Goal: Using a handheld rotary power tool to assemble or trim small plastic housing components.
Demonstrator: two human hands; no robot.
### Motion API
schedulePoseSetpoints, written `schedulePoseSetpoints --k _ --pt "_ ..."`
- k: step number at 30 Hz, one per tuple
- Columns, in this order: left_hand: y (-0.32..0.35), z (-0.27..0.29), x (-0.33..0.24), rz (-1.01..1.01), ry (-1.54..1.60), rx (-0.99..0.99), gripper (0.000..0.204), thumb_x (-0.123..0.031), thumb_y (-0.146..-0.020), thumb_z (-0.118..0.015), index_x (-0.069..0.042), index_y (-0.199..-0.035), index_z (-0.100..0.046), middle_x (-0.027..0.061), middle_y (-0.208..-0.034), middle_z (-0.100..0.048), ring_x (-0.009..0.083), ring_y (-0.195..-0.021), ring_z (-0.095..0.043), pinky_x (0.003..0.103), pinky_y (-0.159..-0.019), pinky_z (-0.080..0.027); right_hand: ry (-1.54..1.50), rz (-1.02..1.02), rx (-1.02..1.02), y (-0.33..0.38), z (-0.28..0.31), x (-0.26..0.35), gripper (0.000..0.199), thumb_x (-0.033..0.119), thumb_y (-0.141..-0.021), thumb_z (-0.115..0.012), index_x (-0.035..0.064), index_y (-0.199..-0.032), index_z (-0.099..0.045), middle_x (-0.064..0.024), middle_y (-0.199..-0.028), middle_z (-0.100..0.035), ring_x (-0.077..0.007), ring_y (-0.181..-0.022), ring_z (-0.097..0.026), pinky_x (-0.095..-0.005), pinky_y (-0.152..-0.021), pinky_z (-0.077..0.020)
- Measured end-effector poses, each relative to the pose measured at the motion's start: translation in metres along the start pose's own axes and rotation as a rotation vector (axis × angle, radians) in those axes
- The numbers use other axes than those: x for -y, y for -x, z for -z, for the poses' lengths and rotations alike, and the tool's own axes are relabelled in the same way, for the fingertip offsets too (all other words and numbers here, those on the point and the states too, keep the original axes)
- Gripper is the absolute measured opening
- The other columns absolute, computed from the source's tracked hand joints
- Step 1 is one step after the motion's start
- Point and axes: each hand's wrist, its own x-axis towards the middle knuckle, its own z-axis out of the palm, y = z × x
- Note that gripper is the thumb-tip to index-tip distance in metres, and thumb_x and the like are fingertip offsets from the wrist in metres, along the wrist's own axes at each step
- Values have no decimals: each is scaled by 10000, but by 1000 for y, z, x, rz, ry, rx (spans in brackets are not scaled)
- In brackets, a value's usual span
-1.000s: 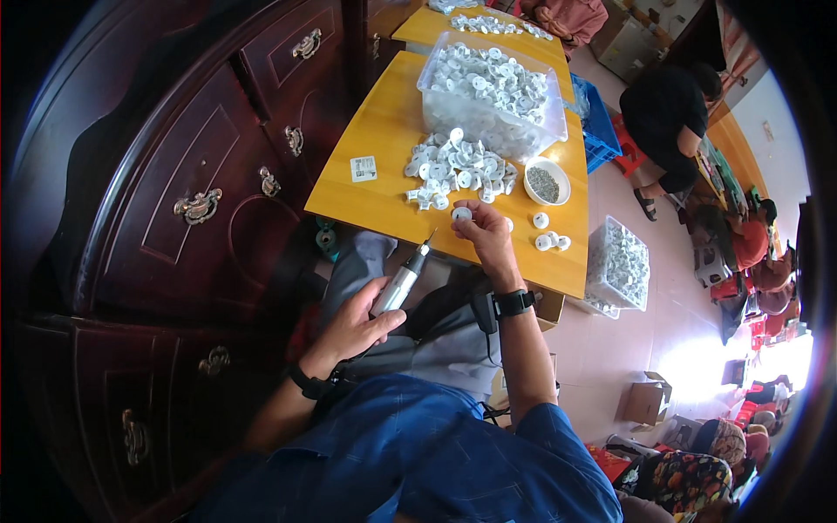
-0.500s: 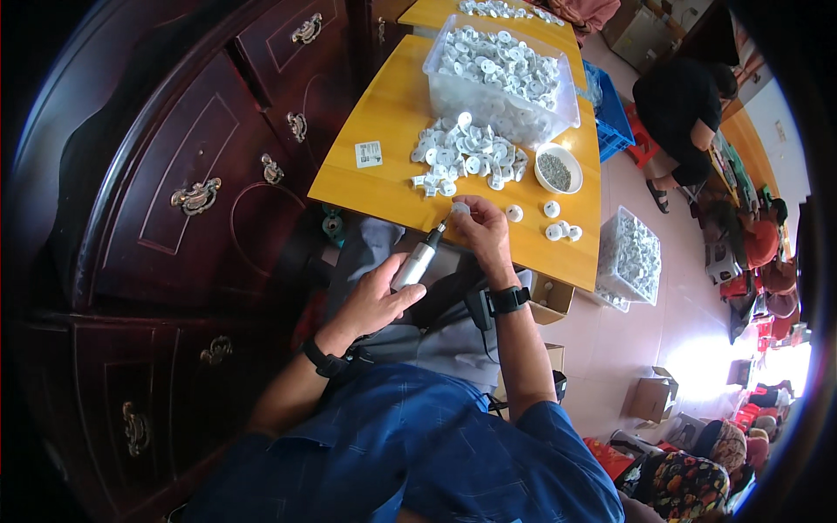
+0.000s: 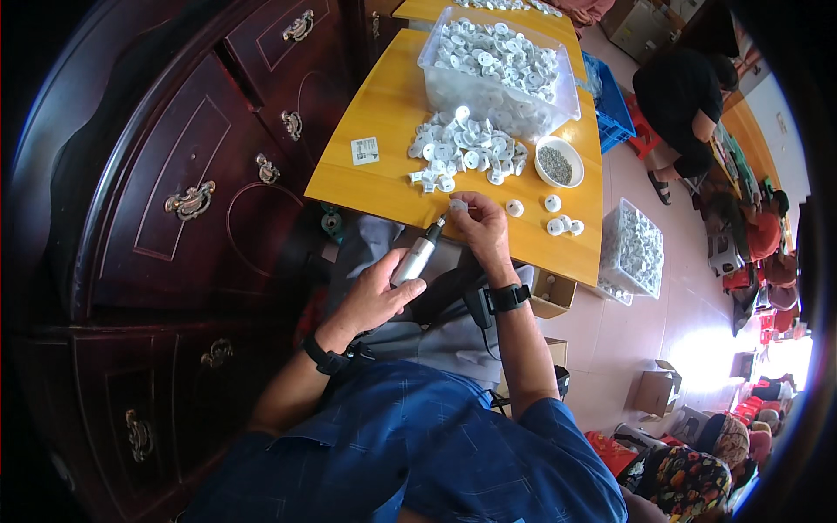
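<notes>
My left hand [image 3: 377,292] is wrapped round a silver electric screwdriver [image 3: 417,258] with a black nose, its bit pointing up toward the table edge. Between the thumb and fingers of my right hand [image 3: 484,228] is a small white round plastic part [image 3: 458,206], just beyond the bit. Whether the bit touches it is too small to tell. Beyond my hands lies a loose pile of similar white parts [image 3: 471,157] on the yellow table [image 3: 366,187]. A white bowl [image 3: 562,181] of small metal screws stands right of the pile, with several single white parts [image 3: 558,227] nearer me.
A clear plastic bin [image 3: 501,109] full of white parts stands farther back, near a blue crate [image 3: 615,118]. Another filled bin [image 3: 632,253] is on the floor at right. Dark wooden drawers [image 3: 166,174] flank my left. A person in black [image 3: 680,105] sits at far right.
The screwdriver bit has drawn back slightly from the white part. Both hands keep their grips, and the whole view has shifted a little.
</notes>
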Motion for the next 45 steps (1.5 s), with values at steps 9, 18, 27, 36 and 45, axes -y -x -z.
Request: schedulePoseSetpoints --k 9,18,27,36,45 --pt "-1 1 1 17 2 -1 487 -297 -939 -691 -31 -1301 -502 38 -882 -596 73 -624 -554 245 -544 -497 97 -44 50 1 2 4 202 103 -936 -688 34 -1126 -688 32 -842 -677 -18 -740 -586 -182 -648 -462" --pt "-2 2 6 17 9 4 446 -290 -959 -660 -20 -1277 -502 32 -828 -601 73 -554 -550 241 -504 -476 133 84 -9 3 -1 2 177 76 -869 -725 53 -1044 -735 78 -641 -525 -18 -582 -435 -208 -525 -383" --pt "-3 3 -4 43 91 52 328 -209 -977 -613 -1 -1211 -513 27 -815 -583 69 -547 -522 231 -496 -457 29 98 4 3 -2 -2 184 41 -875 -719 24 -1058 -724 45 -762 -654 -16 -673 -538 -200 -610 -458" --pt "-8 2 -5 68 130 66 308 -206 -979 -607 -5 -1191 -512 23 -803 -572 68 -549 -521 229 -491 -457 -6 49 26 0 0 -7 186 51 -884 -715 15 -1066 -723 36 -782 -668 -16 -688 -555 -198 -622 -468" --pt "-12 2 -4 74 140 82 352 -241 -970 -635 -25 -1223 -519 15 -797 -583 59 -547 -530 221 -479 -441 24 -25 -3 0 2 -1 167 83 -882 -711 42 -1043 -735 3 -795 -669 -76 -662 -582 -251 -617 -490"
